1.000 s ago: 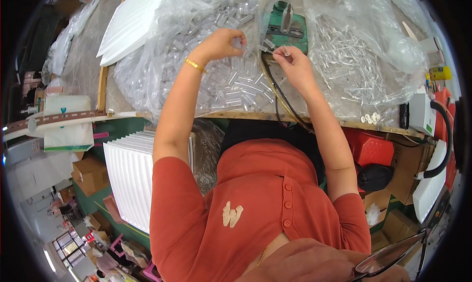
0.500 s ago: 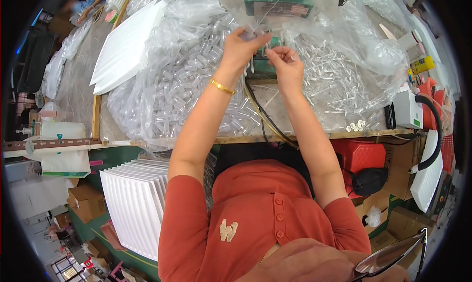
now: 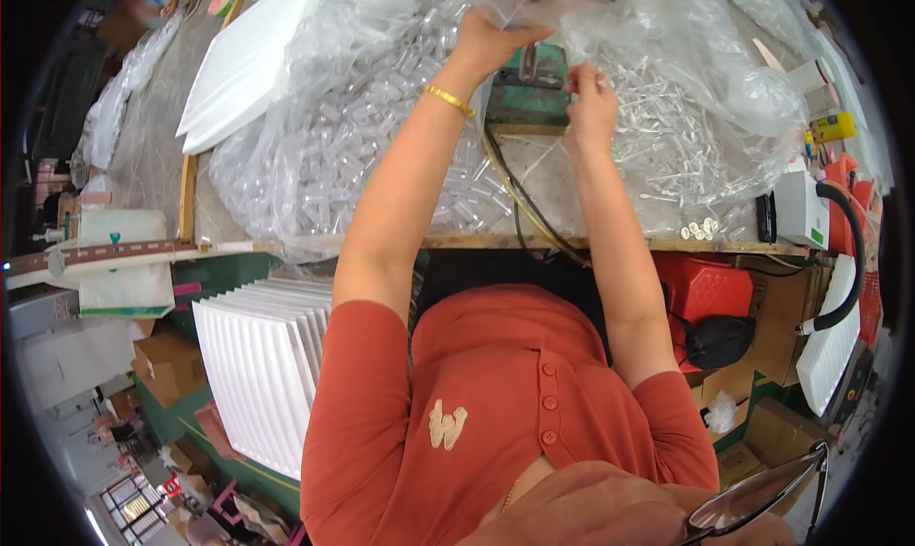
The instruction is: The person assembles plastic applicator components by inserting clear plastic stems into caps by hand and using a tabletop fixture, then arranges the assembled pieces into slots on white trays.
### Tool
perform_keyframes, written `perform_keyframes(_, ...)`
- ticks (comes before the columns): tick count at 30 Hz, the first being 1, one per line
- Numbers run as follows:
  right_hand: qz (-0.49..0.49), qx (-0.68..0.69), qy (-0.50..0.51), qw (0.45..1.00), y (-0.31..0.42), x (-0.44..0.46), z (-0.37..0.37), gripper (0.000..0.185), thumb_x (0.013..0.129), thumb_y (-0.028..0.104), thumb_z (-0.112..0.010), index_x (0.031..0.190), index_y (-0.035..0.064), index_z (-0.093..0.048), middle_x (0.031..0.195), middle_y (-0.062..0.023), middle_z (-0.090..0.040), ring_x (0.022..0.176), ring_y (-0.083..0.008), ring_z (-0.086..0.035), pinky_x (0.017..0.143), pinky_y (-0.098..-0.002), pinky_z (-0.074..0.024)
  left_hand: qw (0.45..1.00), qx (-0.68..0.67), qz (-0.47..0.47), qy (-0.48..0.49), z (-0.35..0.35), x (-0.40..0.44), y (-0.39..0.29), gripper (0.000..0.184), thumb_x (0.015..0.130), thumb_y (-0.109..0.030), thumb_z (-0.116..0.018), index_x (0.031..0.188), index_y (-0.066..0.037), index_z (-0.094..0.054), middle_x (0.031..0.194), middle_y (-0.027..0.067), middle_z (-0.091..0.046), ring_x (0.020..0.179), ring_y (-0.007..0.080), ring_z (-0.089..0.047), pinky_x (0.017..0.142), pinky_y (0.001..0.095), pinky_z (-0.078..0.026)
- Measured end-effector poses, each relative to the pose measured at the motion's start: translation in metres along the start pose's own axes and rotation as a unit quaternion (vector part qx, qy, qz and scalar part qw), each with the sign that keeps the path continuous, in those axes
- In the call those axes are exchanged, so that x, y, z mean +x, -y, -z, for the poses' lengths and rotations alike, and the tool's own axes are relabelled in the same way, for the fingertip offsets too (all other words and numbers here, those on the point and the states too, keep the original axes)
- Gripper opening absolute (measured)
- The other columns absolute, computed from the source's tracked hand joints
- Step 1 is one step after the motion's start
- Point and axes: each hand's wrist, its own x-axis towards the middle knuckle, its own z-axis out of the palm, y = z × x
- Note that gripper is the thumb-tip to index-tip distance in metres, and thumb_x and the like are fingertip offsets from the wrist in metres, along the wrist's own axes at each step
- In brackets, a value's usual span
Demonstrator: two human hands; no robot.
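Observation:
My left hand point(image 3: 488, 43), above a gold bracelet, reaches to the upper left of a small green device point(image 3: 530, 103) with a metal piece on top. Its thumb stretches right, but its other fingertips are hidden against clear plastic, so I cannot tell what it holds. To the right of the device, my right hand point(image 3: 593, 108) has its fingers curled and pinched; anything between them is too small to make out. Loose clear plastic tubes point(image 3: 357, 131) are heaped on the left. Thin white-tipped sticks point(image 3: 662, 131) lie piled nearest my right hand.
Clear plastic sheeting point(image 3: 710, 46) surrounds both piles. White corrugated sheets point(image 3: 253, 60) lie at the left. Dark and yellowish cables point(image 3: 534, 217) run over the table's wooden front edge point(image 3: 457, 242). Small round white pieces point(image 3: 699, 230) and a white box point(image 3: 801, 208) are at the right.
My hands have moved apart, the left towards the back of the green device and the right to its right side. More of the device shows between them. The whole view has shifted slightly.

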Motion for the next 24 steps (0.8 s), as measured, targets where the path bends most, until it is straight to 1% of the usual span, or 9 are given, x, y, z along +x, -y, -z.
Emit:
perform_keyframes(1, -0.005, 0.001, -0.005, 1.0, 0.002, -0.002, 0.004, 0.027, 0.088, 0.026, -0.05, 0.088, 0.0006, -0.057, 0.074, -0.0027, -0.054, 0.067, -0.0059, -0.046, 0.049, -0.0191, -0.0355, 0.999, -0.031, -0.007, -0.003, -0.003, 0.002, 0.0, 0.031, 0.062, -0.021, -0.075, 0.086, -0.004, -0.064, 0.08, 0.0055, -0.065, 0.073, 0.0165, -0.062, 0.065, 0.0295, -0.048)
perform_keyframes(4, -0.06, 0.083, 0.014, 0.995, 0.013, -0.012, 0.009, 0.027, 0.088, 0.025, -0.05, 0.089, -0.0011, -0.057, 0.07, -0.0006, -0.051, 0.062, -0.0046, -0.043, 0.046, -0.0179, -0.0315, 0.992, -0.111, 0.048, -0.018, -0.009, -0.005, -0.021, 0.03, 0.065, -0.004, -0.073, 0.091, -0.001, -0.06, 0.086, 0.0038, -0.062, 0.079, 0.0126, -0.057, 0.071, 0.0256, -0.047)
perform_keyframes(9, -0.073, -0.014, 0.112, 0.991, 0.011, -0.035, 0.02, 0.023, 0.087, 0.021, -0.051, 0.097, 0.0021, -0.06, 0.07, 0.0015, -0.05, 0.061, -0.0029, -0.04, 0.047, -0.0172, -0.0299, 0.997, 0.016, 0.014, -0.074, 0.001, -0.01, -0.037, 0.028, 0.064, -0.013, -0.073, 0.087, -0.002, -0.062, 0.087, 0.007, -0.064, 0.078, 0.0167, -0.06, 0.068, 0.0282, -0.047)
perform_keyframes(11, 0.01, -0.145, 0.176, 0.974, 0.005, -0.043, 0.029, 0.024, 0.087, 0.017, -0.052, 0.104, 0.0022, -0.059, 0.063, 0.0072, -0.041, 0.053, -0.001, -0.033, 0.045, -0.0162, -0.0229, 0.884, 0.459, 0.069, 0.059, 0.029, -0.02, -0.037, 0.035, 0.062, -0.025, -0.071, 0.087, -0.002, -0.062, 0.086, 0.0132, -0.064, 0.078, 0.0265, -0.061, 0.07, 0.0346, -0.048)
perform_keyframes(13, -0.013, -0.143, 0.168, 0.975, 0.004, -0.044, 0.035, 0.02, 0.085, 0.015, -0.054, 0.099, 0.0029, -0.062, 0.071, 0.0046, -0.049, 0.061, -0.0033, -0.04, 0.053, -0.0183, -0.0306, 0.801, 0.548, 0.136, 0.198, 0.051, -0.04, -0.016, 0.027, 0.061, -0.017, -0.065, 0.084, -0.002, -0.063, 0.084, 0.0177, -0.062, 0.084, 0.0335, -0.059, 0.071, 0.0401, -0.049)
perform_keyframes(16, -0.052, -0.137, 0.168, 0.975, 0.001, -0.048, 0.03, 0.016, 0.083, 0.013, -0.057, 0.094, 0.0042, -0.064, 0.079, 0.0015, -0.056, 0.07, -0.0065, -0.048, 0.062, -0.0212, -0.0388, 0.755, 0.578, 0.187, 0.248, 0.052, -0.072, 0.015, 0.028, 0.06, -0.016, -0.064, 0.084, -0.001, -0.064, 0.084, 0.0193, -0.062, 0.083, 0.0331, -0.06, 0.07, 0.0397, -0.049)
perform_keyframes(20, 0.017, -0.173, 0.233, 0.957, -0.002, -0.067, 0.016, 0.014, 0.08, 0.01, -0.059, 0.092, 0.006, -0.065, 0.077, -0.0004, -0.056, 0.069, -0.0083, -0.049, 0.062, -0.023, -0.0393, 0.782, 0.553, 0.196, 0.208, 0.055, -0.068, 0.025, 0.026, 0.059, -0.014, -0.068, 0.079, 0.0, -0.063, 0.082, 0.0153, -0.064, 0.08, 0.0264, -0.062, 0.067, 0.0352, -0.05)
perform_keyframes(22, 0.02, -0.188, 0.244, 0.951, 0.002, -0.073, 0.014, 0.014, 0.079, 0.01, -0.06, 0.091, 0.0053, -0.065, 0.073, -0.0013, -0.053, 0.068, -0.0091, -0.049, 0.061, -0.0238, -0.0394, 0.933, 0.139, 0.329, 0.029, 0.062, -0.059, 0.012, 0.019, 0.06, -0.012, -0.071, 0.072, 0.0, -0.061, 0.074, 0.0083, -0.063, 0.071, 0.0174, -0.061, 0.06, 0.0302, -0.048)
perform_keyframes(24, 0.029, -0.215, 0.238, 0.947, 0.009, -0.074, 0.01, 0.013, 0.079, 0.009, -0.06, 0.09, 0.0033, -0.065, 0.072, -0.0016, -0.052, 0.067, -0.01, -0.049, 0.059, -0.0246, -0.0393, 0.936, -0.014, 0.353, -0.005, 0.057, -0.055, 0.0, 0.019, 0.06, -0.01, -0.072, 0.071, -0.001, -0.059, 0.071, 0.0061, -0.061, 0.067, 0.0144, -0.058, 0.057, 0.0278, -0.045)
